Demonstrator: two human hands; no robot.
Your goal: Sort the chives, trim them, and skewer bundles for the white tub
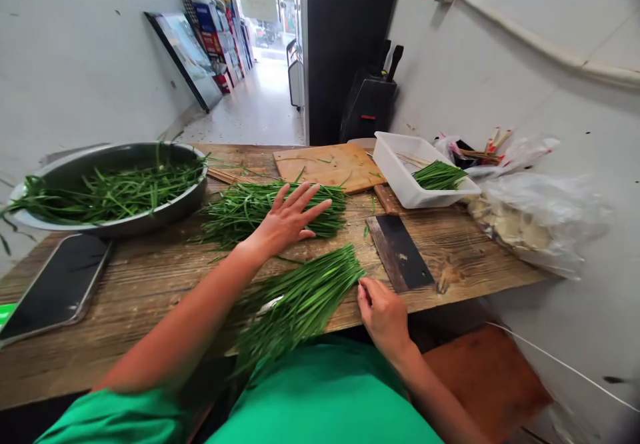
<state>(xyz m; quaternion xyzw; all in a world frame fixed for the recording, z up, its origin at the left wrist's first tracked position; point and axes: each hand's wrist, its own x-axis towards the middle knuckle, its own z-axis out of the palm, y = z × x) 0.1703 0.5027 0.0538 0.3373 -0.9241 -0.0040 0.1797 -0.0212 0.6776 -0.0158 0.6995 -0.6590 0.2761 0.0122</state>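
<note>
My left hand (293,217) is open, fingers spread over a pile of loose garlic chives (240,214). At the table's front edge, my right hand (384,311) pinches the right end of a skewer of garlic chives (313,291). Those chives lie flat in a fan, their ends lined up at the right and their leaf tips hanging past the edge towards my green shirt. Most of the stick is hidden; only a small pale bit shows at my fingertips. A cleaver (401,251) lies flat to the right of the fan, its wooden handle pointing away.
A large basin (193,199) of chives stands at left, with a phone (57,287) before it. At the back are thin bamboo sticks (227,176) and a cutting board (305,164). A white tray (395,174) with chives and a plastic bag (540,214) are at right.
</note>
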